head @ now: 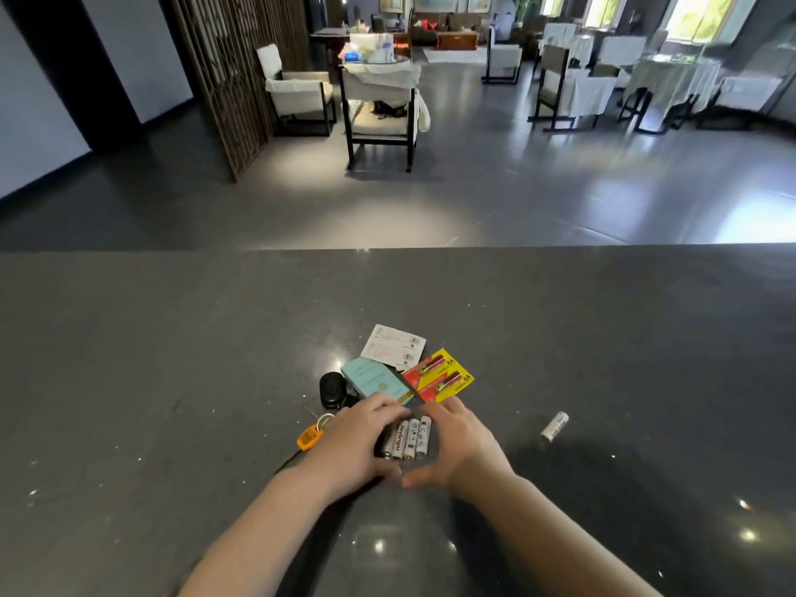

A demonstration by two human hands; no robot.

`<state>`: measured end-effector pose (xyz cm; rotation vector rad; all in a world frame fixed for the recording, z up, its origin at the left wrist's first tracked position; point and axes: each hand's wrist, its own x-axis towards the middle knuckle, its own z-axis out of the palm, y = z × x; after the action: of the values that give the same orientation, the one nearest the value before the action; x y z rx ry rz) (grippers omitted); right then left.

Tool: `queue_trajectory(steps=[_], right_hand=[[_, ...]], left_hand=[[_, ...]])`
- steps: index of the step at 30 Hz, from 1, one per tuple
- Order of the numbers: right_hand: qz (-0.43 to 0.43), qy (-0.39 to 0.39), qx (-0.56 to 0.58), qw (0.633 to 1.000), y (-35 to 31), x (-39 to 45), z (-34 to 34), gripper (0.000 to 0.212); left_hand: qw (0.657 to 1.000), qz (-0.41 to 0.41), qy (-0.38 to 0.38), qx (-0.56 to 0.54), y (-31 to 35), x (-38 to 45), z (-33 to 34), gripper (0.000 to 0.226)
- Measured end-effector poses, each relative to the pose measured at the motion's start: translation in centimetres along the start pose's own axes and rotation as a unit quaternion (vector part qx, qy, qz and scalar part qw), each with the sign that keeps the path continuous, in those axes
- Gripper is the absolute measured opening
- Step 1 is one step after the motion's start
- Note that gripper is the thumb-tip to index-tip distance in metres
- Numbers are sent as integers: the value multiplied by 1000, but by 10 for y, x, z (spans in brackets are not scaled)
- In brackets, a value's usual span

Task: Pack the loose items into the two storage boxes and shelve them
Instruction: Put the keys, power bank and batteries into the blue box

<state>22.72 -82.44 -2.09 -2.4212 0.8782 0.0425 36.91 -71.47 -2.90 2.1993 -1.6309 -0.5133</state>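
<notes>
Two bare hands cup a row of loose batteries on a dark stone counter, herding them together.

The counter (pixel 172 381) fills the lower view; no storage box is in sight. The left hand (pixel 357 441) and right hand (pixel 461 445) curve round four white batteries (pixel 407 437), fingertips nearly meeting, seemingly to stop them rolling. Just beyond lie a teal box (pixel 374 379), a yellow battery pack (pixel 439 377), a white card (pixel 394 344) and a black key fob (pixel 331 389). One stray battery (pixel 555 425) lies well apart to the right.

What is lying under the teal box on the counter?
The teal box overlaps the white leaflet's near corner and the left edge of the yellow-red AA battery pack. Whatever else sits beneath it is covered.
</notes>
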Motion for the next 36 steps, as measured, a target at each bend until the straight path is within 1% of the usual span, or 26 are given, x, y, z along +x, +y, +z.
queue_trajectory(steps=[4, 7, 13, 17, 20, 23, 26, 28, 32, 36], right_hand=[[-16, 6, 1, 1000, -1, 4, 2, 81], [-27, 15, 12, 999, -2, 3, 1, 68], [-47, 25, 26, 998, -3, -5, 0, 49], [-45, 2, 1, 999, -4, -9, -7, 41], [-32, -20, -26, 999, -5, -10, -12, 37], [-23, -38, -41, 998, -4, -13, -16, 38], [-25, -27, -40, 999, 1, -20, -19, 41], [-40, -9, -35, 999, 2, -28, -22, 38], [-95, 25, -27, 995, -7, -42, -34, 37], [-201, 23, -21, 979, -49, -46, -34, 44]], left_hand=[[1000, 26, -17, -6, 2, 3, -1, 70], [999, 38, -18, 8, 1, 5, -1, 61], [999, 35, -16, -4, 3, 8, -3, 42], [999, 10, -37, 10, 8, 8, -4, 38], [998, 0, -56, 40, 14, 8, -6, 39], [994, -4, -72, 77, 21, 6, -8, 43], [990, -10, -79, 119, 27, 0, -13, 44], [991, -20, -55, 119, 31, -10, -16, 44], [994, -70, 59, 52, 30, -48, -27, 43], [981, -140, 126, 46, 20, -110, -45, 43]])
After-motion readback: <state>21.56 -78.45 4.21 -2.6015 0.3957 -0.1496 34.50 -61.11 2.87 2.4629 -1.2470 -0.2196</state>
